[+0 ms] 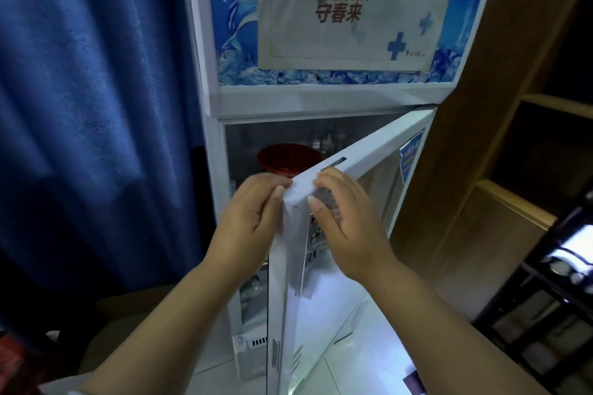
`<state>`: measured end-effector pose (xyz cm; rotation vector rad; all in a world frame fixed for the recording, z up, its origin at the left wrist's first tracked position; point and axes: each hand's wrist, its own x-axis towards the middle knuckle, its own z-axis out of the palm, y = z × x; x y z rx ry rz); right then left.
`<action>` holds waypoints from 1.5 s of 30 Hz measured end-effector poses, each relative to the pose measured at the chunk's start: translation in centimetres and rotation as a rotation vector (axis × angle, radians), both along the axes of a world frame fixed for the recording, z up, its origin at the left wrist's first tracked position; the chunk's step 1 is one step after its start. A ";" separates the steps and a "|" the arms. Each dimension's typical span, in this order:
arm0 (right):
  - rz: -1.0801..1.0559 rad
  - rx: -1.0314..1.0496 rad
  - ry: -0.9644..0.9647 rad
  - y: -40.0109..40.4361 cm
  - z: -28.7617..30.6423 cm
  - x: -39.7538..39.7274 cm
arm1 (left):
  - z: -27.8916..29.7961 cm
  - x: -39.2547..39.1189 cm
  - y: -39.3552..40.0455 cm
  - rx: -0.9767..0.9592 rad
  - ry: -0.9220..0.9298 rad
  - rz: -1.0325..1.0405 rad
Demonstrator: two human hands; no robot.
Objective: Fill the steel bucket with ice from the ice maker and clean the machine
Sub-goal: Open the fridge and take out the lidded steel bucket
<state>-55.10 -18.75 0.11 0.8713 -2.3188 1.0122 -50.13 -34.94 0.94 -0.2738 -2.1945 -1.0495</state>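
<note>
At the top free corner of the cabinet's glass door — left hand and right hand both pinching it, door half open. Steel bucket not in view. Risk: door swinging, red-lidded jar knocked.

Two bare hands raised together, seen from above.

The left hand and right hand face each other, thumbs uppermost and fingers curled in a grip (thumb tips nearly meeting). Both bare forearms reach up from the lower edge, converging toward the wrists.
</note>
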 end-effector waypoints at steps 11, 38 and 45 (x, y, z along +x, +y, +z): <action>-0.031 -0.144 -0.082 11.2 0.2 5.4 | -0.4 3.9 11.1 -0.019 0.043 -0.168; -0.644 0.027 0.169 33.8 1.8 12.1 | 0.1 -1.4 34.2 -0.256 -0.122 -0.564; -0.806 0.033 0.163 37.0 1.5 10.8 | 0.2 -5.3 38.0 -0.373 0.054 -0.693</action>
